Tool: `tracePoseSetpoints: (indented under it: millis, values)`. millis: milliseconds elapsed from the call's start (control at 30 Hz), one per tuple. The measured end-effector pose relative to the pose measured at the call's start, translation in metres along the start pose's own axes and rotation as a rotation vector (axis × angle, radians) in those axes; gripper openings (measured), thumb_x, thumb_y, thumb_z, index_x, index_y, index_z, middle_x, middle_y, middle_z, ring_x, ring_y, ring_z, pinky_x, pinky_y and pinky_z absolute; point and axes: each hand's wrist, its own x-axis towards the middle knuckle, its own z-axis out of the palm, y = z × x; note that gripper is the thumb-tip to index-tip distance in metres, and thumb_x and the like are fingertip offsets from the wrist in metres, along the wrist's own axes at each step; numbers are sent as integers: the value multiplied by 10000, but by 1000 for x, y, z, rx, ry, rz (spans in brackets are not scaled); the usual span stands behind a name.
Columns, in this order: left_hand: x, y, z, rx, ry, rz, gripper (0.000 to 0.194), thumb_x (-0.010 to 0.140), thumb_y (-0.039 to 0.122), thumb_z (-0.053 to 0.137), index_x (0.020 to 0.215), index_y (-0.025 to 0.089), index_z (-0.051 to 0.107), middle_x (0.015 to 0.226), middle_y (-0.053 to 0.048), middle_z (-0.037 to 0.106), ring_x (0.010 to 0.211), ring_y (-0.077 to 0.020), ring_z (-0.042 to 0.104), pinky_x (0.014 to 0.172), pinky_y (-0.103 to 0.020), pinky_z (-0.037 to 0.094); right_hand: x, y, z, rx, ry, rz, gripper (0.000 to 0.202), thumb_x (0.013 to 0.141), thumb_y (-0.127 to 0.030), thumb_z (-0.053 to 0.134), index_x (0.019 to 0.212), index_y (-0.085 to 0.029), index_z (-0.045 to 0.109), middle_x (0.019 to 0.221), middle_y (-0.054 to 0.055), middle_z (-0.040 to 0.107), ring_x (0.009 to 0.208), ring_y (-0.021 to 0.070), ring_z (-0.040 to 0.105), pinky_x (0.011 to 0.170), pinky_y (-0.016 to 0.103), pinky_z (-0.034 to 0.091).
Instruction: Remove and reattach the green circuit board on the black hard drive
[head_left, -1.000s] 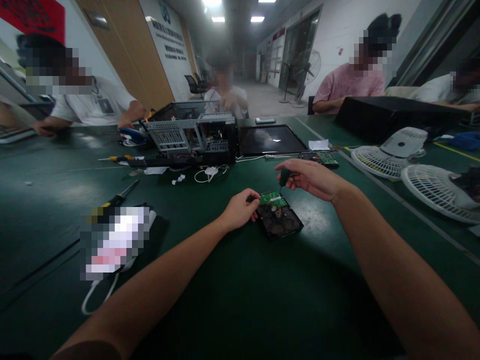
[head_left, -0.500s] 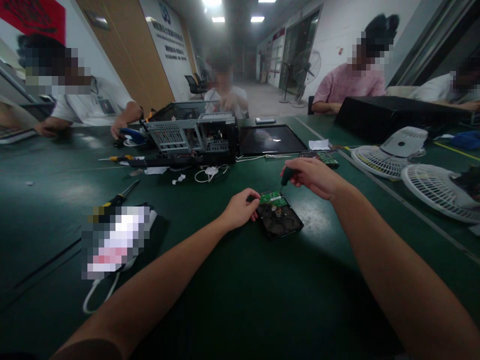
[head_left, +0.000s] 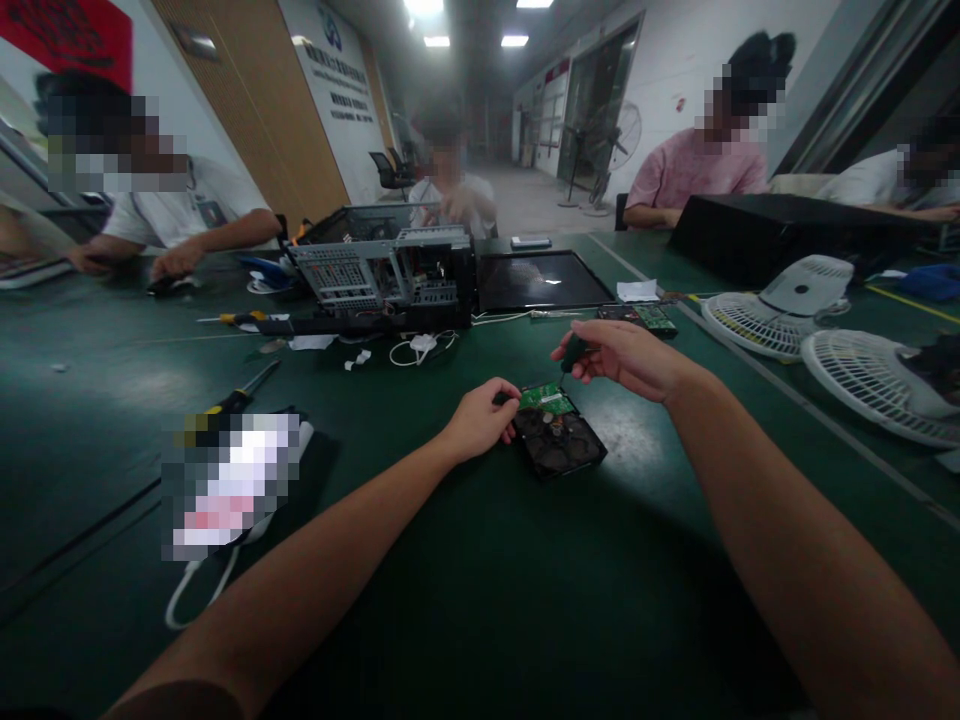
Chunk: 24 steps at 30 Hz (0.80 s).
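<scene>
A hard drive lies on the green table with its green circuit board facing up at the far end. My left hand is closed on the drive's left edge, thumb near the board's corner. Over the far right corner of the drive, my right hand holds a small dark-handled screwdriver with the fingers around its handle. The screwdriver stands nearly upright, its thin shaft reaching down to the board's edge. Whether the tip sits in a screw is too small to tell.
An opened computer case and a flat dark panel stand beyond the drive. Another drive with a green board lies behind my right hand. White fan grilles are at right; a yellow-black screwdriver is at left. Several people sit around.
The fingers of my right hand have shifted and spread around the screwdriver handle. My left hand and the drive stay put. A person at left has moved a hand away from the computer case.
</scene>
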Motion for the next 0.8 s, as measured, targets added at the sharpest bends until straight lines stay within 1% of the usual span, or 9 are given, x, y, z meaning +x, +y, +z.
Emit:
tracePoseSetpoints:
  millis: [133,233,300,400,533,700,800]
  values:
    - [-1,1,0,-1,6,2,125,987,194,565,1107,168,585,598,22,640,485,-118,634,463,-183,484,-1,1,1,44,-14,11,198,919,-405,679,967,-214,703,982,101,730,712,174,641,587,304,535]
    - [0,1,0,-6,3,3,129,989,203,566,1112,169,585,597,21,641,489,-122,638,461,-184,486,0,1,0,53,-23,13,229,928,-418,666,1046,-226,704,972,86,714,711,172,643,573,299,521]
    - [0,0,0,-6,0,9,132,989,206,567,1115,171,584,599,20,645,491,-124,641,461,-186,489,0,1,-1,11,-29,10,270,932,-454,663,1048,-216,718,959,80,708,691,154,617,545,278,489]
    - [1,-2,1,0,5,12,125,987,194,563,1108,170,582,595,24,644,478,-119,630,455,-182,482,0,0,0,-78,3,-3,329,930,-509,660,990,-195,738,946,85,711,667,133,564,511,258,439]
    - [2,-3,1,-2,5,10,129,985,185,562,1111,171,579,590,25,640,481,-122,633,455,-183,484,0,0,1,-96,-15,-18,337,932,-524,660,951,-194,731,1029,93,725,702,136,575,555,265,463]
    - [3,-4,0,3,1,9,132,987,192,563,1116,175,581,599,19,648,486,-126,636,464,-195,501,1,3,1,-39,-21,-18,308,920,-505,686,926,-197,704,999,87,722,704,142,604,565,269,484]
    - [3,-4,0,1,7,9,129,989,196,563,1115,173,581,596,20,645,485,-126,635,465,-197,504,1,5,-1,11,-16,-10,264,923,-463,686,1002,-211,696,982,83,715,713,156,630,574,281,505]
